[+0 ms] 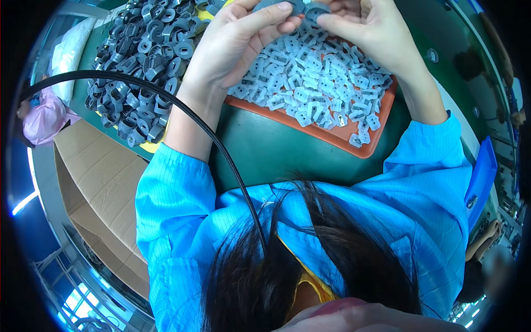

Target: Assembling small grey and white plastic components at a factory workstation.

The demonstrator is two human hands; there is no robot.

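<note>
Dark grey plastic part in both bare hands: I see a worker hold it over the far side of an orange tray, high in the view. The left hand pinches it between thumb and fingers; the right hand grips its other side, thumb pressed against it (whether this is one piece or two joined, I cannot tell from here). Below the fingers, small translucent pale pieces fill much of the tray in a loose layer. To the left of the left hand, a heap of dark grey ring-shaped parts covers a yellow surface. All of it sits on a green desk. A black cable arcs across the left forearm, above blue sleeves. Farther left stand an open cardboard box and, beyond it, a person in pink.
</note>
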